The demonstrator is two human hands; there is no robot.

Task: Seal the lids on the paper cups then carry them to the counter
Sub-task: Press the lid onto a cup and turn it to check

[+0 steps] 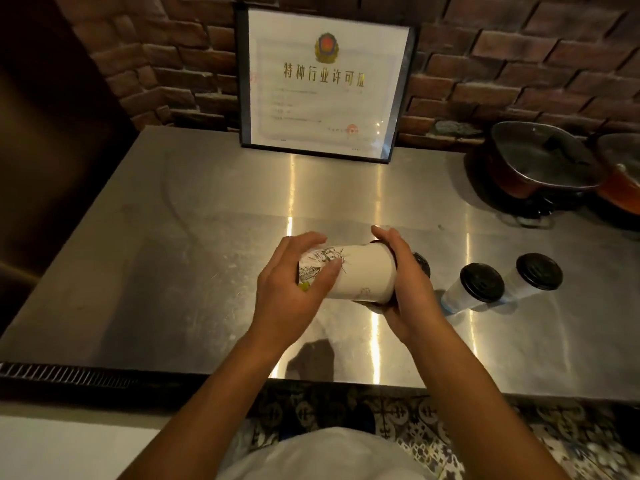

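Left hand point(294, 285) fingers point(325, 271) curl round the white printed paper cup point(363, 271), tilted sideways above the steel bench point(207, 220); right hand point(408, 289) fingers grip its black plastic lid point(375, 242).

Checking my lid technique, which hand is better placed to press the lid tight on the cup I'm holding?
Right. The right hand already covers the black lid end of the tilted paper cup, while the left hand grips its base.

left hand point(294, 292) grips paper cup point(360, 271) | right hand point(408, 289) holds lid end
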